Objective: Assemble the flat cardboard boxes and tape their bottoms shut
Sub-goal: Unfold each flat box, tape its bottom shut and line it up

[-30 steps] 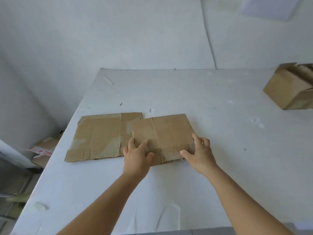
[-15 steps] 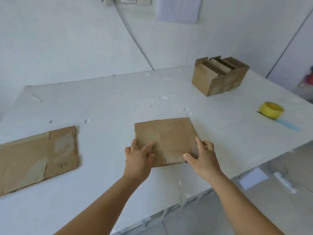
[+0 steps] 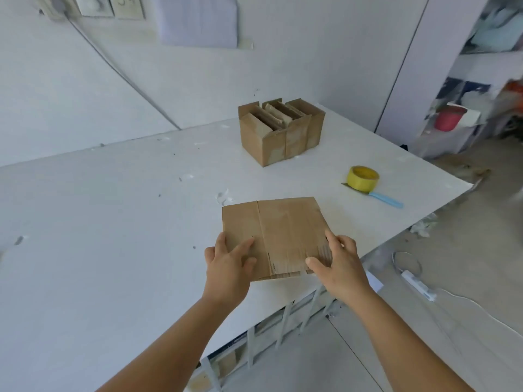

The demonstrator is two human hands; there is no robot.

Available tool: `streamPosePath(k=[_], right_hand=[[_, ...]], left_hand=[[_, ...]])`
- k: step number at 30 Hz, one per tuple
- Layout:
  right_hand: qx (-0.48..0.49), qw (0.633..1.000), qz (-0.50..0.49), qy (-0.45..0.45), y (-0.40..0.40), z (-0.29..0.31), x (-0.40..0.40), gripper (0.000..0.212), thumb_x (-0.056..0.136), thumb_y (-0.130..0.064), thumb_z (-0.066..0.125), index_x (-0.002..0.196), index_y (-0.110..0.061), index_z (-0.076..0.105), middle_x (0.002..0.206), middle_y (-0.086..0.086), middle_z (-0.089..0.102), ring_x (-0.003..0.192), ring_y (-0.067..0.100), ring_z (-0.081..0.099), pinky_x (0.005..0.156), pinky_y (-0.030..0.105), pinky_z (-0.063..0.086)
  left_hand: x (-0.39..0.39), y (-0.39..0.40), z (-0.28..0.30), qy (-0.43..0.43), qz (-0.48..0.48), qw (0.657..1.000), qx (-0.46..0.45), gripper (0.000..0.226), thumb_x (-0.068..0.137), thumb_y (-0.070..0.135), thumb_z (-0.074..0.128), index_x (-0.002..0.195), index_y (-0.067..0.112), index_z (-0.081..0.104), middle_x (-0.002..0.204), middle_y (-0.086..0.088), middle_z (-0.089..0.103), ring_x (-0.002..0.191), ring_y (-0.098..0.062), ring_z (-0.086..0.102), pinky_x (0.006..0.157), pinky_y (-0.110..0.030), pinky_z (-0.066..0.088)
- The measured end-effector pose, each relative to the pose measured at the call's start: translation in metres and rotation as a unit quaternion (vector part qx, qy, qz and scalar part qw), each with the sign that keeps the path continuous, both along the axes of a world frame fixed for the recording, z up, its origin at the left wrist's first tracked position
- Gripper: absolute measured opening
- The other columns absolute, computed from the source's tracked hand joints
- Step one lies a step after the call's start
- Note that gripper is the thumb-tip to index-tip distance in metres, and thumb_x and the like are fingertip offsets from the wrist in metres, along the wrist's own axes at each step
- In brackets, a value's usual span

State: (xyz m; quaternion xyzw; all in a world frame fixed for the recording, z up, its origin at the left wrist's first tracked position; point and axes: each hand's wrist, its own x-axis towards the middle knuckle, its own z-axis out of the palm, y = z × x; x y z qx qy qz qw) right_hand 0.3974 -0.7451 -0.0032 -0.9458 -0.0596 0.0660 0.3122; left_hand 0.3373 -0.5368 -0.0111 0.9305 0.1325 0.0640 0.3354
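You hold the flat box, both hands' fingers pinching its near edge; next, open it square.

The scene is bright with soft, even daylight; the source itself is not visible. The white desk and the wall look a little pale and washed, without strong glare. Shadows are weak: a thin one lies under the flat cardboard and a soft one beside the assembled boxes. The centre is quite sharp. The shelves at the right edge are blurred and smeared. Straight lines bend toward the borders from the wide lens.
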Motion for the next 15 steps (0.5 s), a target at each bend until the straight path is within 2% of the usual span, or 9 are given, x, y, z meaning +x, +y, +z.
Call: streamPosePath(k=[7, 15], right_hand=[[0.017, 0.999, -0.035, 0.000, -0.049, -0.004, 0.043, 0.077, 0.089, -0.043, 0.055, 0.151, -0.022, 0.015, 0.143, -0.001, 0.020, 0.129, 0.016, 0.035, 0.100, 0.028, 0.035], [0.023, 0.997, -0.068, 0.001, -0.077, -0.004, 0.121, 0.071, 0.089, -0.041, 0.055, 0.149, -0.023, 0.022, 0.145, 0.000, 0.023, 0.129, 0.017, 0.038, 0.101, 0.033, 0.037]], left_hand=[[0.056, -0.047, 0.001, 0.001, -0.025, 1.000, -0.004, 0.042, 0.097, 0.027, 0.044, 0.139, 0.035, 0.044, 0.155, -0.006, 0.013, 0.129, -0.027, 0.017, 0.107, -0.035, 0.028], [0.148, -0.069, -0.001, 0.003, -0.040, 0.999, -0.003, 0.040, 0.096, 0.028, 0.047, 0.137, 0.032, 0.048, 0.153, -0.009, 0.019, 0.129, -0.030, 0.020, 0.107, -0.035, 0.025]])
